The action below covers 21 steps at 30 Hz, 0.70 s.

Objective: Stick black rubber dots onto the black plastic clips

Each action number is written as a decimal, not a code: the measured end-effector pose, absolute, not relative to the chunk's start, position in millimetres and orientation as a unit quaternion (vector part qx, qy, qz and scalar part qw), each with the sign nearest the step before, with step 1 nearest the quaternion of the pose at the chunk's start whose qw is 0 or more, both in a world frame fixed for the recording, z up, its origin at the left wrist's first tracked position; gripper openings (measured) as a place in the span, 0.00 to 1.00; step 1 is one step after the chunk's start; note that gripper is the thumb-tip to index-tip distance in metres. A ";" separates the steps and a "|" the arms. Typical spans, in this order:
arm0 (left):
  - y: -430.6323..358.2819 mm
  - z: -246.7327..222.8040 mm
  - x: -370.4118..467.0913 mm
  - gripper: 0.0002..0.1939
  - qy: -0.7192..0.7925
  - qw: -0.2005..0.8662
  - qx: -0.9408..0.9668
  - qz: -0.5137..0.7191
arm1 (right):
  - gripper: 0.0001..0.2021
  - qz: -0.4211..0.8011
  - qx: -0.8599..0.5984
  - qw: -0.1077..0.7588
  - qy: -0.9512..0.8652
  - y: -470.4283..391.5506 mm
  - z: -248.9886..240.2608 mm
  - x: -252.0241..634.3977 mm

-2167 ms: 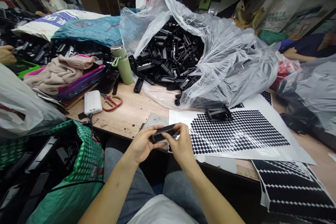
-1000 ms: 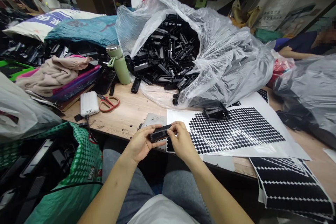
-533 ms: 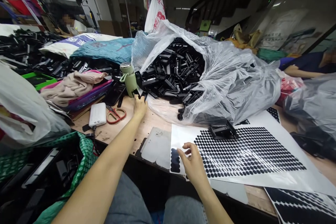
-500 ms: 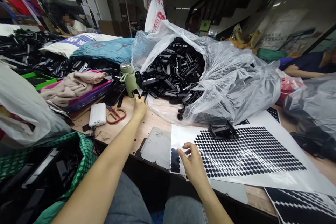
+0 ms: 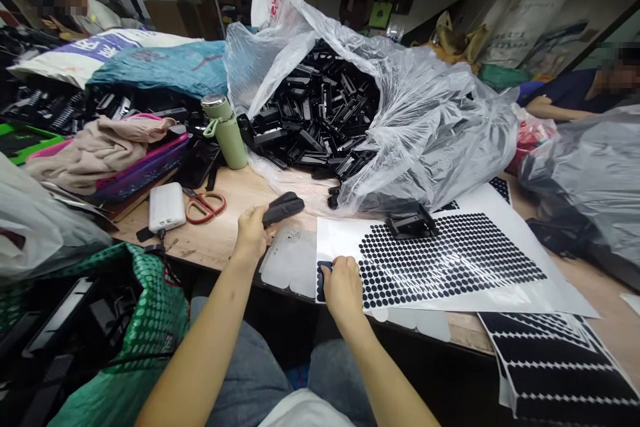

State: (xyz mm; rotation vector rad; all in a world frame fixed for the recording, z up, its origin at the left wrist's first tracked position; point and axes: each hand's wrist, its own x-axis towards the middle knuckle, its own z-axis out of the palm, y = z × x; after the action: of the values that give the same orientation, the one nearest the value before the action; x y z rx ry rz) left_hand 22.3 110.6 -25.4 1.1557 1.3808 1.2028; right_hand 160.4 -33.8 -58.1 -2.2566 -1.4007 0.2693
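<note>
My left hand [image 5: 251,232] grips a black plastic part [image 5: 283,209] above the table, left of the sticker sheet. At the left end of the white sheet [image 5: 515,280], which carries rows of black round stickers [image 5: 450,257], my right hand [image 5: 344,287] rests with fingers bent together; whether a sticker is between them is hidden. Another black part [image 5: 411,223] lies on the sheet's upper edge. Behind, an open clear plastic bag [image 5: 430,127] spills many black parts [image 5: 320,113].
Red-handled scissors [image 5: 205,207], a white power bank [image 5: 167,206] and a green bottle [image 5: 227,133] stand left on the table. A green bag [image 5: 155,307] of parts hangs at the lower left. People sit at the far left and right.
My left hand has drawn back from beside the bottle, bringing a black part. The fingers of my right hand have closed in at the sheet's left end. The view has shifted.
</note>
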 end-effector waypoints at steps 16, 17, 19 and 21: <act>36.5 -7.3 -1.7 0.06 0.497 0.731 0.171 0.436 | 0.09 0.300 -0.732 0.398 -0.465 -43.0 -29.7 173.2; 34.4 -6.9 -1.7 0.05 0.499 0.736 0.177 0.422 | 0.10 0.336 -0.708 0.427 -0.451 -44.0 -23.8 176.0; 30.0 -4.6 -0.6 0.05 0.503 0.747 0.189 0.391 | 0.10 0.383 -0.673 0.465 -0.428 -43.9 -12.6 181.0; 25.6 -0.8 1.6 0.04 0.508 0.753 0.203 0.365 | 0.10 0.408 -0.652 0.482 -0.420 -41.9 -4.3 184.7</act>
State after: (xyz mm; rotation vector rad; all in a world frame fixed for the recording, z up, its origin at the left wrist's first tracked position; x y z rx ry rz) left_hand 1.6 25.6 -0.8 0.4425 1.1100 0.7971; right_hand 184.7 -41.9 -4.3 -1.5894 -1.0240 0.9934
